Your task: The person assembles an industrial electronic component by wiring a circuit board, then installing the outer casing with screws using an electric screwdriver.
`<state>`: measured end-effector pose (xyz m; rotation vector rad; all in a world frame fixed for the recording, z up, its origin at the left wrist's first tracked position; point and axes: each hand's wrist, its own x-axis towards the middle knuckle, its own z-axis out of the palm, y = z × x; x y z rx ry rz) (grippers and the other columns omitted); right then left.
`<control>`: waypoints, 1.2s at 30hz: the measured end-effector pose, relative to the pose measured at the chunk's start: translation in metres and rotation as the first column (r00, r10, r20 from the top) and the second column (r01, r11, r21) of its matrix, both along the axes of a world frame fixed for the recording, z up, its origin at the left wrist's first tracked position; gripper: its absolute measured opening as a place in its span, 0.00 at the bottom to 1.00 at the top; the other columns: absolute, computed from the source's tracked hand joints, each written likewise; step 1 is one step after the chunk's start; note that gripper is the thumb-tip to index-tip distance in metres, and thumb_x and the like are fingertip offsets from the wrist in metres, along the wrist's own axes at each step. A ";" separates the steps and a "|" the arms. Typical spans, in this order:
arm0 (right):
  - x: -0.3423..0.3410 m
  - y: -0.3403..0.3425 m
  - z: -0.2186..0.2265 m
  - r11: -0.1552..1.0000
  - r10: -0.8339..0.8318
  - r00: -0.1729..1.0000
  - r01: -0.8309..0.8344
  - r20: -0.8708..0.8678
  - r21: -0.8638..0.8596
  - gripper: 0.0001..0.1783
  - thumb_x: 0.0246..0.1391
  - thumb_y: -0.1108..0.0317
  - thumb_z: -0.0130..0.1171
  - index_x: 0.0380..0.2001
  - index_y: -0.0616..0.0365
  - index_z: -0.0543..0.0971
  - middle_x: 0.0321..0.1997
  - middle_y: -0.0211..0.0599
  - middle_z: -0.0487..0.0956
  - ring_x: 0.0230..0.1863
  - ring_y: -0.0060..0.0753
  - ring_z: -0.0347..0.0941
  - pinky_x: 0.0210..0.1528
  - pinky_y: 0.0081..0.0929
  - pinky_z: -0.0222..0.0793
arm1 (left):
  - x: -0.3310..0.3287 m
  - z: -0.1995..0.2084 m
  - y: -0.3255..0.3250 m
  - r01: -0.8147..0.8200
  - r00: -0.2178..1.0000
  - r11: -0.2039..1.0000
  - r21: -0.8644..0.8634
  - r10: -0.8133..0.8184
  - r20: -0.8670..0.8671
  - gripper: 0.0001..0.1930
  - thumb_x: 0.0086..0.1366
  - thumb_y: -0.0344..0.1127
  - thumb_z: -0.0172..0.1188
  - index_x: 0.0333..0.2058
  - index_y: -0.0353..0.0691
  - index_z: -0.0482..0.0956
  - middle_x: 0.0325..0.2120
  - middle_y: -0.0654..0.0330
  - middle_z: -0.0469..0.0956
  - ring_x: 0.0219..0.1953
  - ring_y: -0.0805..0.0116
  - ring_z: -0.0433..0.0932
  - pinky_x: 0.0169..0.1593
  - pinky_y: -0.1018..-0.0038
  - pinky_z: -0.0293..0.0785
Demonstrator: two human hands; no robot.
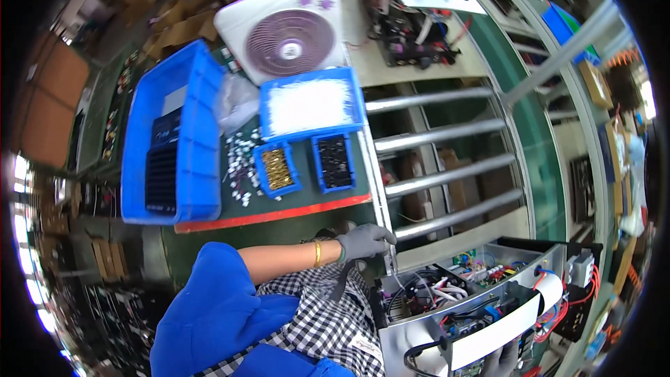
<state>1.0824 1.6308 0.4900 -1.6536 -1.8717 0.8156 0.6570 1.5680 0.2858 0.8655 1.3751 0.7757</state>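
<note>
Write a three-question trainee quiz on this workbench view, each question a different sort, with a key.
1. True or false: the left hand wears a grey glove.
2. Which small blue bin sits nearer the metal rollers? A) the bin of brass parts B) the bin of dark parts
3. Fill in: the white fan stands behind the blue tray of ______ pieces.

Key
1. True; a gold bracelet shows at the wrist.
2. B
3. white

The right hand is at the lower edge of the open metal box, mostly hidden.
</note>
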 end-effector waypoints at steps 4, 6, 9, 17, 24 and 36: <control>0.009 -0.008 0.015 0.951 0.297 0.898 -0.308 0.325 -0.018 0.21 0.60 0.67 0.62 0.54 0.66 0.74 0.41 0.35 0.80 0.37 0.30 0.73 0.42 0.25 0.71 | -0.001 0.010 -0.068 -0.124 0.992 0.991 -0.056 0.124 -0.016 0.18 0.63 0.38 0.55 0.48 0.34 0.79 0.35 0.55 0.83 0.38 0.69 0.81 0.42 0.74 0.77; -0.004 -0.005 0.003 0.952 0.236 0.936 -0.277 0.263 0.132 0.19 0.56 0.60 0.63 0.40 0.68 0.78 0.37 0.47 0.81 0.34 0.42 0.78 0.37 0.33 0.71 | 0.005 0.002 -0.097 -0.163 0.975 0.983 0.085 0.174 -0.139 0.18 0.63 0.38 0.55 0.47 0.34 0.80 0.36 0.54 0.83 0.37 0.70 0.81 0.41 0.75 0.78; -0.024 -0.006 0.026 0.967 0.231 0.898 -0.256 0.376 0.017 0.15 0.47 0.68 0.65 0.39 0.62 0.78 0.36 0.44 0.77 0.40 0.51 0.73 0.42 0.41 0.67 | 0.003 0.009 -0.146 -0.199 0.976 0.979 -0.035 0.195 -0.093 0.17 0.65 0.35 0.55 0.50 0.33 0.78 0.35 0.55 0.83 0.34 0.71 0.80 0.39 0.75 0.77; -0.018 0.002 0.030 0.895 0.229 0.731 -0.418 0.644 0.157 0.10 0.43 0.67 0.67 0.31 0.55 0.82 0.35 0.41 0.79 0.42 0.50 0.73 0.43 0.43 0.68 | -0.013 0.021 -0.165 -0.106 0.993 0.994 -0.029 0.104 -0.062 0.19 0.63 0.37 0.56 0.50 0.34 0.78 0.33 0.59 0.83 0.27 0.77 0.76 0.35 0.77 0.75; -0.027 -0.017 0.024 0.957 0.118 0.754 -0.261 0.646 0.129 0.17 0.46 0.71 0.60 0.42 0.57 0.83 0.43 0.48 0.82 0.47 0.54 0.75 0.56 0.42 0.66 | -0.077 0.034 -0.194 0.053 0.971 0.982 0.181 -0.008 -0.238 0.18 0.64 0.40 0.56 0.50 0.41 0.79 0.34 0.60 0.83 0.33 0.71 0.81 0.39 0.72 0.78; -0.097 -0.126 0.033 0.856 -0.257 0.830 -0.042 0.495 0.515 0.18 0.64 0.66 0.55 0.53 0.63 0.78 0.53 0.41 0.81 0.51 0.34 0.78 0.55 0.29 0.73 | -0.375 0.106 -0.348 -0.570 0.621 0.665 0.482 0.733 -0.277 0.13 0.62 0.31 0.56 0.44 0.40 0.80 0.32 0.59 0.81 0.37 0.77 0.81 0.39 0.74 0.79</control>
